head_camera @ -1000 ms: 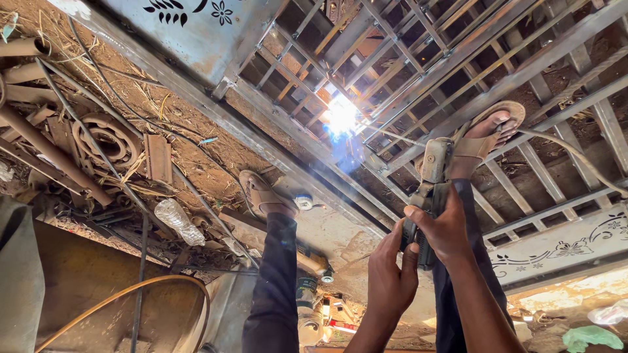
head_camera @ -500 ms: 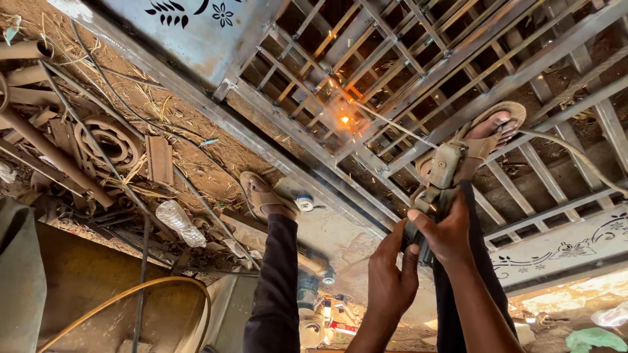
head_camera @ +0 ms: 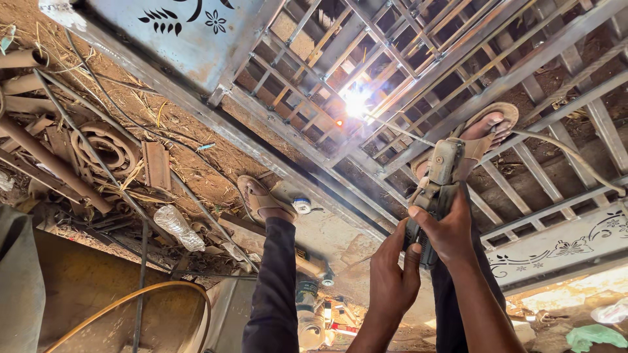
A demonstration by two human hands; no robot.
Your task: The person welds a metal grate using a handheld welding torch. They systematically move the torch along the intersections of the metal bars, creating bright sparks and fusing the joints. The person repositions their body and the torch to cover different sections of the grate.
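here both hands gripped the grey electrode holder [head_camera: 437, 189], right hand [head_camera: 445, 230] clasping its handle, left hand [head_camera: 392, 278] beside; its long axis ran from the hands toward the bright arc [head_camera: 355, 102] on the steel grille [head_camera: 523, 62].

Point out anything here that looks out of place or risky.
Both hands, left hand and right hand, clamp the electrode holder bare while the arc burns on the metal gate frame. The sandalled foot rests on the bars, toes uncovered, near the sparks.
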